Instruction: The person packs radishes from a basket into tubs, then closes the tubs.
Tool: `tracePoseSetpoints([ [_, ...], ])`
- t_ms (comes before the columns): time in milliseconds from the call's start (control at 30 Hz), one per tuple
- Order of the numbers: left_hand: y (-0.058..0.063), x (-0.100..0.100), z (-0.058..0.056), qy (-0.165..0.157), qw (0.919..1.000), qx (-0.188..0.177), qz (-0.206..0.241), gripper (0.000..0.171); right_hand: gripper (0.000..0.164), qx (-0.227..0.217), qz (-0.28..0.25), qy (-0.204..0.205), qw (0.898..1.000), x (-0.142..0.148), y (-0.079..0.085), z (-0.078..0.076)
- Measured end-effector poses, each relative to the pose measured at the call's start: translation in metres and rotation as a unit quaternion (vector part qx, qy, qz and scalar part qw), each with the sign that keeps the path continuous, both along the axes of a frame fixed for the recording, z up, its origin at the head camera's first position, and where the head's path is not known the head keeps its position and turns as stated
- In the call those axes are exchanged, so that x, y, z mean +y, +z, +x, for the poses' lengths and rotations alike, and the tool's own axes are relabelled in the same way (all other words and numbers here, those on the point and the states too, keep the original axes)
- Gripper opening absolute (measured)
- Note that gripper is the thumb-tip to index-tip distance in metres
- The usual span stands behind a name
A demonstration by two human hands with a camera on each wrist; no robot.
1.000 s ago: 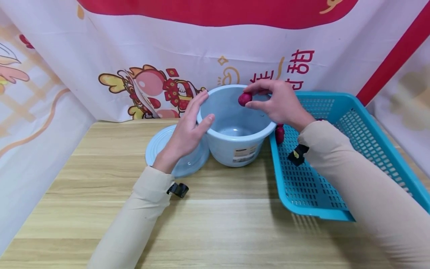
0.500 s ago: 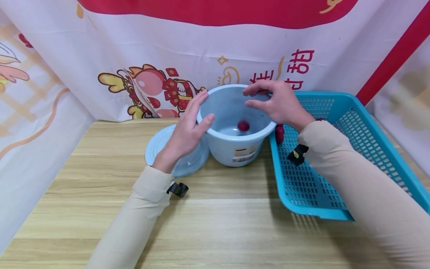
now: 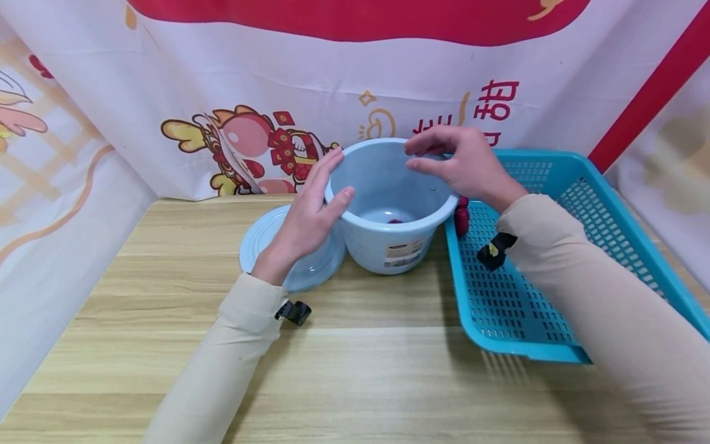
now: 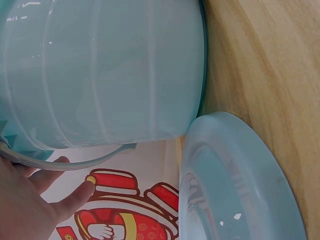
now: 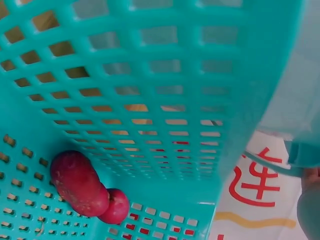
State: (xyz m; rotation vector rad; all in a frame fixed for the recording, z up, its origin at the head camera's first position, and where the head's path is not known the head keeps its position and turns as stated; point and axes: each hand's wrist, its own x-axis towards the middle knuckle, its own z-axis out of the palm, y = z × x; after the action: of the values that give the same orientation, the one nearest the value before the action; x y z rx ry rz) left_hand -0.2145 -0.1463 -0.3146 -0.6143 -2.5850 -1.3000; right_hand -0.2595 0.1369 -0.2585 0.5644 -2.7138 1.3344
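Note:
A light blue bucket (image 3: 368, 246) with a label stands upright on the table. My left hand (image 3: 305, 219) rests against its left rim, the fingers fairly straight along the outside. In the left wrist view, that hand's fingers (image 4: 70, 202) reach out beside the bucket's handle (image 4: 85, 165). Over the right rim hovers my right hand (image 3: 463, 163), fingers bent loosely with nothing between them. A sliver of a red radish-like vegetable (image 3: 394, 221) shows on the bucket's bottom. Several similar red vegetables (image 5: 80, 185) lie in a corner of the teal basket (image 5: 150, 195).
The blue lid (image 3: 261, 250) lies on the table left of the bucket, partly under my left forearm. The perforated basket stands close at the bucket's right side. A printed cloth (image 3: 310, 74) hangs behind. Wooden tabletop (image 3: 360, 370) extends in front.
My right hand let go of the red vegetable, which dropped into the bucket. That hand has since shifted slightly right. The left hand stays at the rim.

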Motion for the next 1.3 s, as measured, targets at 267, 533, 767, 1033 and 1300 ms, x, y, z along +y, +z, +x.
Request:
tracePoseSetpoints([
  [267,0.0,0.001,0.0,0.002,1.0,-0.002,0.003,0.075,0.048,-0.015,-0.049,-0.039,0.998,0.025,0.009,-0.006],
  [533,0.0,0.0,0.0,0.001,1.0,0.0,0.0,0.075,0.058,-0.066,-0.026,-0.078,0.994,0.059,0.001,-0.011],
  [767,0.0,0.0,0.001,0.001,1.0,0.0,0.003,0.075,0.061,-0.108,0.012,-0.077,0.991,0.077,-0.013,-0.011],
  [1033,-0.002,-0.002,0.0,0.002,1.0,0.0,-0.002,0.074,0.054,-0.182,0.032,-0.036,0.982,0.087,-0.032,-0.008],
  [1300,-0.002,-0.001,-0.001,0.0,1.0,0.002,0.001,0.075,0.049,-0.223,0.066,-0.012,0.973,0.094,-0.051,-0.01],
])
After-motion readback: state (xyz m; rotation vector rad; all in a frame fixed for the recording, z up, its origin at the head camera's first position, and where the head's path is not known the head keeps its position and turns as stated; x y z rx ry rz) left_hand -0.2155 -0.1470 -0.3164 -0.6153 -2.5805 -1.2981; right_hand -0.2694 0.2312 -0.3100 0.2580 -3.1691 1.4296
